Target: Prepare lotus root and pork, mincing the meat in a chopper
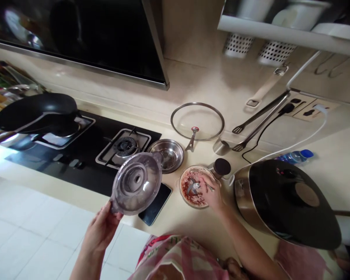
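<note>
My left hand (103,225) grips the edge of a translucent greyish food-chopper lid (124,190), tilted and raised above the counter edge, with a round hole in its middle. My right hand (211,192) reaches over the chopper bowl (182,194). Its fingers are closed around a thin, shiny utensil (209,187); the working end is hidden, so its kind is unclear. Inside the bowl, reddish-pink minced meat (192,199) surrounds a metal chopper blade (190,187) on a pale central hub.
A phone (156,206) lies left of the bowl, near a steel dish (179,155). Behind stand a glass pan lid (205,124) and a dark-capped jar (222,167). At right is a rice cooker (291,202); at left, a gas hob (87,155) with a wok (46,107).
</note>
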A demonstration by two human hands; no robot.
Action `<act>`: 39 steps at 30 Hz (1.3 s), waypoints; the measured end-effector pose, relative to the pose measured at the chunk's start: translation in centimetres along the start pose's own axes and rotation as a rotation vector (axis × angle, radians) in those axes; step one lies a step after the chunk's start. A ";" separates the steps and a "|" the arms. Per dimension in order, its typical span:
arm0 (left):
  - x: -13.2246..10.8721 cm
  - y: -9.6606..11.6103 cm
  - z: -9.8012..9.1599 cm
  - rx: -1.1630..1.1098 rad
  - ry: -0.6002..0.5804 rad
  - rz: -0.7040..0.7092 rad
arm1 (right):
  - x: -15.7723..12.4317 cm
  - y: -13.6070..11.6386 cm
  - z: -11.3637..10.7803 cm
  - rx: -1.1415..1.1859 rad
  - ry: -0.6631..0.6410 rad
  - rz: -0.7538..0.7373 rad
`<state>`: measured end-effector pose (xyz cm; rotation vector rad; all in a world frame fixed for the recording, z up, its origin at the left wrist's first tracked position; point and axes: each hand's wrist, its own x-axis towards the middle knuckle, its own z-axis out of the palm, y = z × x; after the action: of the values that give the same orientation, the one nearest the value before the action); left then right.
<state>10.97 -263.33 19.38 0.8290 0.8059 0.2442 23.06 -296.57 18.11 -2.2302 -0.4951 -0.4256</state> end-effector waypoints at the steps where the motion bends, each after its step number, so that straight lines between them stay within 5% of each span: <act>1: 0.0 -0.2 0.1 -0.001 -0.003 -0.007 | -0.2 -0.2 0.1 0.011 -0.032 -0.026; 4: 0.3 -0.7 0.7 -0.011 -0.021 -0.002 | -0.8 -0.4 -1.0 -0.011 -0.111 -0.041; 8: 0.6 -1.2 1.5 -0.018 -0.042 0.020 | -0.7 0.2 -2.9 -0.206 0.000 0.060; 14: 1.1 -1.7 2.6 -0.018 -0.123 0.016 | -0.5 -0.3 0.3 -0.197 0.148 0.077; 17: 1.1 -1.7 2.7 -0.012 -0.159 0.003 | -1.5 -1.2 1.3 -0.088 0.014 -0.026; 21: 1.3 -1.8 2.2 -0.016 -0.171 -0.006 | -2.5 -1.4 -0.2 -0.009 -0.184 -0.053; 27: 1.8 -2.1 1.6 -0.005 -0.156 -0.005 | -1.6 -1.6 0.5 0.046 0.144 0.017; 34: 1.9 -1.9 1.8 0.028 -0.203 0.015 | -3.4 -2.2 -0.5 0.121 -0.263 -0.144; 39: 1.8 -2.2 2.1 0.038 -0.224 -0.006 | -2.5 -2.5 -0.3 0.162 -0.022 0.006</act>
<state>13.51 -265.05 17.62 0.8725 0.6044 0.1281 19.69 -295.80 18.75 -2.0815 -0.5159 -0.3462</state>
